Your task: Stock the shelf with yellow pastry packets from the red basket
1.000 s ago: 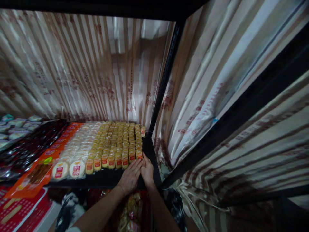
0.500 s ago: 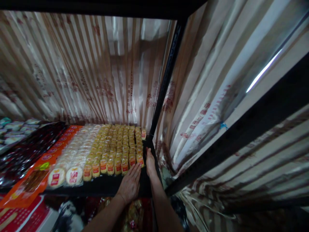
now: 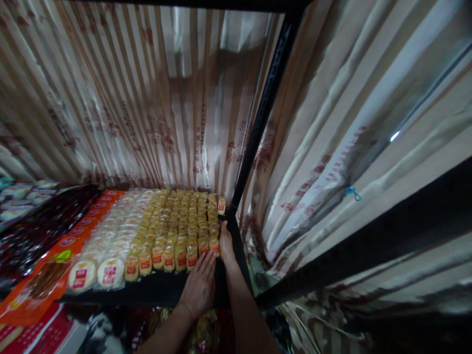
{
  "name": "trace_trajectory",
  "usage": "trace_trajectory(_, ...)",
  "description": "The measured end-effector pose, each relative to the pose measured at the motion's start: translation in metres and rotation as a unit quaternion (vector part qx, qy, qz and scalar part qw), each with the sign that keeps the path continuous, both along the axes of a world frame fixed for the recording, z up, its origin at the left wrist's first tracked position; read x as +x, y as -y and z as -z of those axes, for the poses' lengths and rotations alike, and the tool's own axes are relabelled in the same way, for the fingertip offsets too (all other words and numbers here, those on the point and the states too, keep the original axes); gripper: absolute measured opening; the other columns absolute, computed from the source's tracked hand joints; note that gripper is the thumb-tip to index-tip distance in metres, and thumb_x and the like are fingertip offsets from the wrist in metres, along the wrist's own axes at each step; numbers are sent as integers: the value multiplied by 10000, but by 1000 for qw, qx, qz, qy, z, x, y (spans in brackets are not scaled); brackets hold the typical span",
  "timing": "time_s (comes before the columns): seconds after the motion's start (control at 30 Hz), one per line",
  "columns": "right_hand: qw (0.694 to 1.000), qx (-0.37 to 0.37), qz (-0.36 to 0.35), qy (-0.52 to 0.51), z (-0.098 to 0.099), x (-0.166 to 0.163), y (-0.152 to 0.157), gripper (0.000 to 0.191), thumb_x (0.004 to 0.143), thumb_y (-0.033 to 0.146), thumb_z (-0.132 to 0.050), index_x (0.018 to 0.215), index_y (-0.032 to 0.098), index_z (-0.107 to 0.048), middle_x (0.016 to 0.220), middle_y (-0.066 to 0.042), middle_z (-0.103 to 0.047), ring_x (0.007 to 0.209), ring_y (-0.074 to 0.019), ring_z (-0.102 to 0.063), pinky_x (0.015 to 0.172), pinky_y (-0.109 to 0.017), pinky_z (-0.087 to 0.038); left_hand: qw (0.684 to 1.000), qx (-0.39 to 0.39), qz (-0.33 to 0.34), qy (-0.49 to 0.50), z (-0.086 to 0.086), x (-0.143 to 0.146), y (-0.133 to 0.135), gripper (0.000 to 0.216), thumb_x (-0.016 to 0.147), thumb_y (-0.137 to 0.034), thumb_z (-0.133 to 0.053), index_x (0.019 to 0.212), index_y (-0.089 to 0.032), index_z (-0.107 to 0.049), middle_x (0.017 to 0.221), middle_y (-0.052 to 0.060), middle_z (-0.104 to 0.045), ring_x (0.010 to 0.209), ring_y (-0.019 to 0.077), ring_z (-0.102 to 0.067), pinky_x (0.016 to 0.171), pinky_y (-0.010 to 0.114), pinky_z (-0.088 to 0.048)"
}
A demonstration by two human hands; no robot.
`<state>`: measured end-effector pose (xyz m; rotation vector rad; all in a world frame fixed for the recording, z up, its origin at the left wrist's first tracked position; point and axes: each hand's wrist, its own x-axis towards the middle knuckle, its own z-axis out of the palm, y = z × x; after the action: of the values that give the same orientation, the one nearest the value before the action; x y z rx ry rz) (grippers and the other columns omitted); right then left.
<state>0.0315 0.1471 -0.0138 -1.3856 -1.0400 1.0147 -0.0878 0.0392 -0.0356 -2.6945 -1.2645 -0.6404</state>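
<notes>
The yellow packets [image 3: 177, 231] are small and clear-wrapped, each with a red-and-white label on its front. They stand upright, packed tight in straight files that run from front to back of the black shelf [image 3: 147, 292], at its right end. One lone packet [image 3: 221, 205] stands at the back right corner, just beside the block.

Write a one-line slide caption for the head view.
Left hand and right hand rest against rows of yellow snack packets on a black shelf.
</notes>
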Motion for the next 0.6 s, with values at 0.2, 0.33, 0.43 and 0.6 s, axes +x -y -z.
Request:
trace_trajectory(0.2, 993, 11, -16, -120, 10, -2, -10, 749, 832, 688, -236, 1186, 135, -596, 1030, -105, -697, 914, -221, -665, 774, -315, -516, 1000, 18, -10, 7, 3, 1, 0, 501, 773, -126, -413, 1261, -41, -487, 1404, 146, -409, 1349, 261, -286, 1075, 434, -349)
trace_trajectory(0.33, 998, -41, -3, -50, 6, 1, -13, 755, 782, 729, -296, 1090, 143, -659, 1061, -123, -686, 1019, -257, -625, 873, -341, -471, 1000, 12, -8, 14, 4, 1, -1, 502, 777, -125, -415, 1270, -50, -478, 1417, 144, -391, 1366, 251, -246, 1090, 435, -326)
trace_trajectory(0.43, 998, -37, 48, -8, 3, 4, -20, 760, 765, 736, -315, 1067, 136, -671, 1135, -127, -654, 1126, -264, -564, 957, -339, -414, 1000, 21, -13, 13, 2, 1, 0, 502, 775, -112, -410, 1269, -50, -481, 1416, 139, -395, 1366, 248, -246, 1086, 423, -334)
trace_trajectory(0.6, 996, -21, 27, -80, 10, 7, -35, 738, 761, 740, -319, 1080, 176, -673, 1082, -85, -684, 1064, -235, -606, 909, -312, -450, 1000, 22, -11, 6, 0, 1, 0, 532, 763, -107, -413, 1289, -39, -458, 1419, 138, -390, 1365, 244, -251, 1079, 405, -348)
